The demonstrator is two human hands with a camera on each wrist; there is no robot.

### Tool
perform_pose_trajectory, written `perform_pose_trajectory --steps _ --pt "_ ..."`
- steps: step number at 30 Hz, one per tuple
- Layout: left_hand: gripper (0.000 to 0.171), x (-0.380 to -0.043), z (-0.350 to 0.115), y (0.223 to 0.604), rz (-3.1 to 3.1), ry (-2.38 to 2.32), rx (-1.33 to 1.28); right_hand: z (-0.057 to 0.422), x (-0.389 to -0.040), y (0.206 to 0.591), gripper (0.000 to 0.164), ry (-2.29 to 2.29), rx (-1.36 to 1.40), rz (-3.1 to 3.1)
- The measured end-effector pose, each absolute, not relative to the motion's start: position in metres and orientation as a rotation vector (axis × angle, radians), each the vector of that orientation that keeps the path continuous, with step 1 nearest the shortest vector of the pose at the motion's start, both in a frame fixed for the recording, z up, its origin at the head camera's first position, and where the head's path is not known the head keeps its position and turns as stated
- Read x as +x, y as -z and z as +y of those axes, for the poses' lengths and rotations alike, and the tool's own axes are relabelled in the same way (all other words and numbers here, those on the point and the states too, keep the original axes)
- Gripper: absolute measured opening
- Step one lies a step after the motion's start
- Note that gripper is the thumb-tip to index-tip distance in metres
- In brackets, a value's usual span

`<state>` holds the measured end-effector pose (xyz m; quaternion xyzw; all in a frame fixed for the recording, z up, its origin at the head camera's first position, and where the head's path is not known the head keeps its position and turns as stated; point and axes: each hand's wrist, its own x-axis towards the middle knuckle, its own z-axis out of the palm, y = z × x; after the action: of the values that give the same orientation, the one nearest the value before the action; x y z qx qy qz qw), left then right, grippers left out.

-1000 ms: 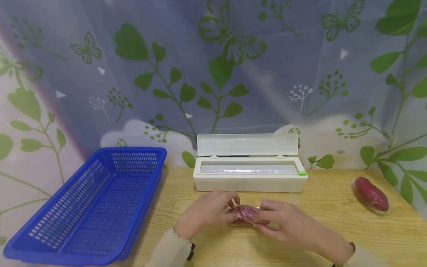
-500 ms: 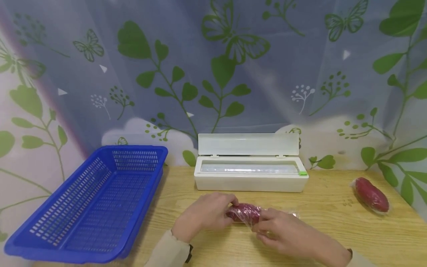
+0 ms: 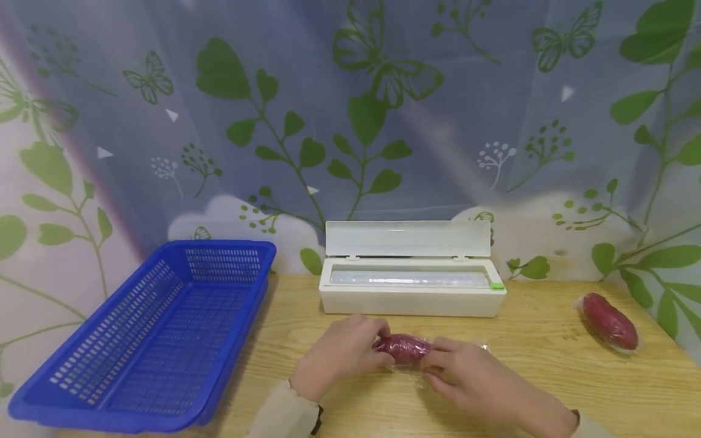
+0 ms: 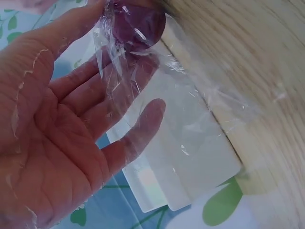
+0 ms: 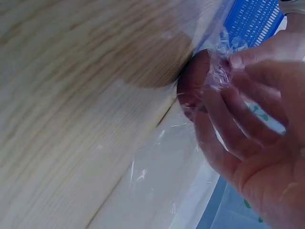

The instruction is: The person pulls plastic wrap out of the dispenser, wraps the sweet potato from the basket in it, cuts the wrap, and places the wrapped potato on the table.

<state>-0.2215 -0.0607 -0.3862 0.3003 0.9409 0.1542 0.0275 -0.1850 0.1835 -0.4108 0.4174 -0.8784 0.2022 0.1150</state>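
A purple-red sweet potato [image 3: 405, 349], wrapped in clear, crinkled cling film, lies on the table between both hands. My left hand [image 3: 346, 348] holds its left end, thumb on the near side and fingers on the far side. In the left wrist view, loose cling film [image 4: 186, 71] spreads from the sweet potato's end over the fingers. At the other end, my right hand [image 3: 465, 372] pinches bunched film between thumb and fingers, clearly seen in the right wrist view around the gathered film [image 5: 220, 71]. The hands hide both ends in the head view.
Behind the hands stands a white cling film box [image 3: 413, 302], lid raised, a film roll [image 3: 411, 278] inside. A blue plastic basket [image 3: 207, 365] occupies the left. Another wrapped sweet potato [image 3: 609, 322] lies at the right of the wooden table [image 3: 547, 316]. A patterned curtain [image 3: 438, 152] hangs behind.
The film over the sweet potato has been drawn around it and lies smoother. The right hand has shifted slightly down and right; the left hand stays at the left end.
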Motion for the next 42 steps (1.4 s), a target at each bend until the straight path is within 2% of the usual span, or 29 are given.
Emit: perform_pose_trajectory --steps 5,13,22,27,31,37,42 --pt "0.035 -0.226 -0.063 0.392 2.923 -0.464 0.935 0.183 -0.194 0.409 0.023 -0.582 1.018 -2.590" --pt "0.023 -0.238 -0.067 0.394 2.828 -0.546 0.935 0.180 -0.215 0.406 0.038 -0.396 0.932 -2.697" --pt "0.033 -0.249 -0.073 0.399 2.694 -0.785 0.847 0.184 -0.226 0.406 0.032 -0.489 0.947 -2.751" --pt "0.019 -0.252 -0.081 0.399 2.607 -0.941 0.858 0.190 -0.226 0.406 0.024 -0.674 1.091 -2.769" --pt "0.017 -0.249 -0.082 0.395 2.677 -0.866 0.918 0.191 -0.224 0.408 0.025 -0.629 1.101 -2.815" --pt "0.030 -0.246 -0.082 0.389 2.763 -0.823 0.906 0.191 -0.221 0.407 0.046 -0.401 1.090 -2.829" --pt "0.035 -0.245 -0.081 0.388 2.749 -0.710 1.057 0.192 -0.219 0.410 0.059 -0.285 1.133 -2.741"
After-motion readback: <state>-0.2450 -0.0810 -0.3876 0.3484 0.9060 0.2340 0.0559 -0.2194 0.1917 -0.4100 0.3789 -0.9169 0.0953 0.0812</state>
